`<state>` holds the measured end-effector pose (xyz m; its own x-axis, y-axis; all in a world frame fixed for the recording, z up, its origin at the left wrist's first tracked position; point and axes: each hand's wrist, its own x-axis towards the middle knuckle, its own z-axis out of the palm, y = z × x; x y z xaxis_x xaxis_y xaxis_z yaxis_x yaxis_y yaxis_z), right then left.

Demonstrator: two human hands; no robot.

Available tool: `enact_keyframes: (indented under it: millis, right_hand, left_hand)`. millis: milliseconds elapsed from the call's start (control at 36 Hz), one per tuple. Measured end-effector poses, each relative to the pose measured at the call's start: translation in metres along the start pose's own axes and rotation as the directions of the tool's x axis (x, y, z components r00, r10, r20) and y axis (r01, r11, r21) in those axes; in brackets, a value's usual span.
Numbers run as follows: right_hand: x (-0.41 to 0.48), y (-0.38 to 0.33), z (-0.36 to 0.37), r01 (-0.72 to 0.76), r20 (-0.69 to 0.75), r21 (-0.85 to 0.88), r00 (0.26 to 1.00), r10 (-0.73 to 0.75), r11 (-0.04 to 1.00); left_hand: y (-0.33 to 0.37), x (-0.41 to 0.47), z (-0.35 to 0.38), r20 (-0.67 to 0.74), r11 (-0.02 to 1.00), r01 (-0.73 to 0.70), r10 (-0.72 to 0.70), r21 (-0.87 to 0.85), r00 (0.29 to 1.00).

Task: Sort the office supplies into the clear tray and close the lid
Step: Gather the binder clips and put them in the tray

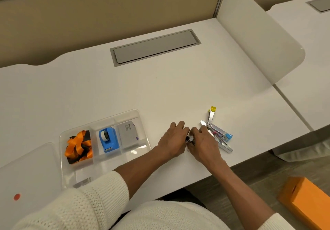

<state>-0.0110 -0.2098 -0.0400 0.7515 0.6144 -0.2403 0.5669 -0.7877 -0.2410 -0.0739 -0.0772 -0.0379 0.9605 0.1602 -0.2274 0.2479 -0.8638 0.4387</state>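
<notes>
The clear tray (142,122) lies at the desk's front left. It holds an orange and black lanyard (78,146), a blue tape dispenser (108,139) and a grey Camlin box (129,134). Its clear lid (28,174), marked with a red dot, lies flat to the tray's left. My left hand (174,138) and my right hand (203,143) meet on the desk, both pinching a small black and silver item (189,138), mostly hidden by fingers. Just right of my right hand lie a yellow-tipped stapler (211,116) and a blue-tipped stapler (222,137).
A grey cable hatch (155,47) is set into the white desk at the back. A white divider panel (255,33) stands along the right edge. An orange box (307,199) sits on the floor at lower right. A second desk lies beyond the divider.
</notes>
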Motion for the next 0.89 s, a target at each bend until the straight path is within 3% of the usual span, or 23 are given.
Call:
enact_keyframes:
  millis: [333, 528, 722, 889]
  right_hand:
    - [-0.002, -0.008, 0.003, -0.131, -0.025, 0.211, 0.99, 0.139, 0.969]
    - [-0.003, -0.003, -0.006, -0.223, 0.016, 0.393, 0.972, 0.235, 0.892]
    - [-0.008, -0.008, -0.026, -0.232, -0.023, 0.513, 0.959, 0.283, 0.827]
    - [-0.008, -0.013, -0.049, -0.207, -0.046, 0.627, 0.953, 0.301, 0.751]
  left_hand:
    - [-0.008, -0.002, 0.001, -0.035, 0.993, 0.076, -0.079, -0.093, 0.996]
    - [-0.012, -0.005, -0.008, -0.015, 0.976, 0.09, -0.095, -0.197, 0.995]
    - [-0.01, -0.031, -0.034, -0.126, 0.96, 0.06, -0.098, -0.274, 0.987]
    - [-0.028, -0.084, -0.063, -0.23, 0.896, 0.098, -0.215, -0.434, 0.949]
